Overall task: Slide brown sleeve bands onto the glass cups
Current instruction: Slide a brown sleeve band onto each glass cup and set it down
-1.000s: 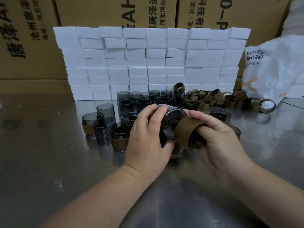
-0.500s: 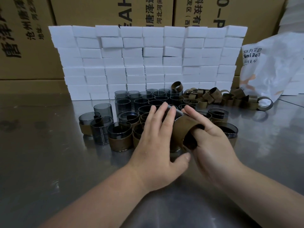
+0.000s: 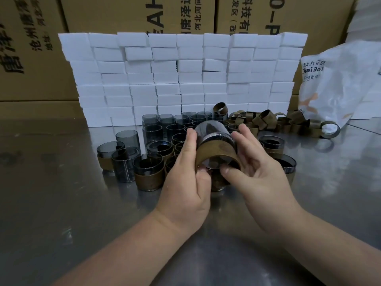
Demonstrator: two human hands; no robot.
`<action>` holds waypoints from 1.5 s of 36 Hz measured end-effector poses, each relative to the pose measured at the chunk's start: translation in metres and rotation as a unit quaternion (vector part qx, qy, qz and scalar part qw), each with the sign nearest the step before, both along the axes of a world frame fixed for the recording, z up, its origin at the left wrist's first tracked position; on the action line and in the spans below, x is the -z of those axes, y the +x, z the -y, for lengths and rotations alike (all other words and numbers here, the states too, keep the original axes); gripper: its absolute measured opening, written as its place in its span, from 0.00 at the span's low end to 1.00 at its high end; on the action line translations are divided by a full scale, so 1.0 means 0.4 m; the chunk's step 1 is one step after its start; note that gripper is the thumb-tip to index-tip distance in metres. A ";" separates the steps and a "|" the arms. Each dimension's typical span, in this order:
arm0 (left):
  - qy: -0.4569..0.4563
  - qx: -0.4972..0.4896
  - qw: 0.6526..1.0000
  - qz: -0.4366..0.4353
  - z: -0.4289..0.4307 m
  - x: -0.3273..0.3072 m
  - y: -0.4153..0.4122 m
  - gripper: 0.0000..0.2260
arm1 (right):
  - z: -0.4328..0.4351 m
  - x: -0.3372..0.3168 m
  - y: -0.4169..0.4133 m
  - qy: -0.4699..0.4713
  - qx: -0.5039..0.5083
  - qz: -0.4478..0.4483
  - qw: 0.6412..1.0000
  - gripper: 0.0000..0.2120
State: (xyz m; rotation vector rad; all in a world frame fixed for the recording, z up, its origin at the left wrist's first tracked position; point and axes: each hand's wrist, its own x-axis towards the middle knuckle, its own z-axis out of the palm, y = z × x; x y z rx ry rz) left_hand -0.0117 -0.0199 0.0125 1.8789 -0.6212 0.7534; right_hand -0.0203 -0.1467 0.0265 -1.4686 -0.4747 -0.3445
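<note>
Both grips are closed on one cup (image 3: 213, 129), held tilted above the bench (image 3: 51, 203) in front of the wall of white blocks (image 3: 185, 75). The left hand (image 3: 185, 182) curls its fingers round the cup's left side, thumb tucked at the near rim. The right hand (image 3: 259, 176) pinches the band (image 3: 216, 150), with its fingers along the far side and its thumb pressing the lower edge. That band sits round the cup's near half, leaving dark glass bare beyond it.

At the wall's foot stand rows of bare cups (image 3: 173, 124), and sleeved cups (image 3: 148, 176) stand nearer us. Loose bands (image 3: 266, 120) are heaped at the wall's right end.

As for writing, the white bag (image 3: 340, 83) right of the wall shows part of a word, "aiBe", under Chinese characters. On the cartons (image 3: 134, 13) behind the wall I can read "科技有" and "0–P"; the other print is turned and cut off.
</note>
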 end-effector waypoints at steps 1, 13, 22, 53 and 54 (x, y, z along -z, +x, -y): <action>-0.017 0.004 1.000 0.001 0.001 0.000 -0.001 0.30 | 0.000 0.000 0.001 -0.010 0.004 0.009 1.000 0.33; -0.095 -0.009 0.995 -0.027 0.000 -0.002 -0.013 0.23 | 0.006 0.022 0.019 -0.131 -0.050 0.048 0.989 0.44; -0.068 -0.020 0.997 -0.031 -0.006 -0.003 -0.014 0.26 | 0.007 0.022 0.015 -0.122 -0.049 0.045 0.990 0.42; -0.145 0.012 0.989 -0.028 -0.026 -0.013 0.010 0.19 | 0.027 -0.002 0.006 -0.014 -0.039 0.020 0.999 0.30; -0.147 0.012 0.989 -0.030 -0.025 -0.014 0.009 0.19 | 0.027 -0.002 0.007 -0.013 -0.039 0.019 0.999 0.30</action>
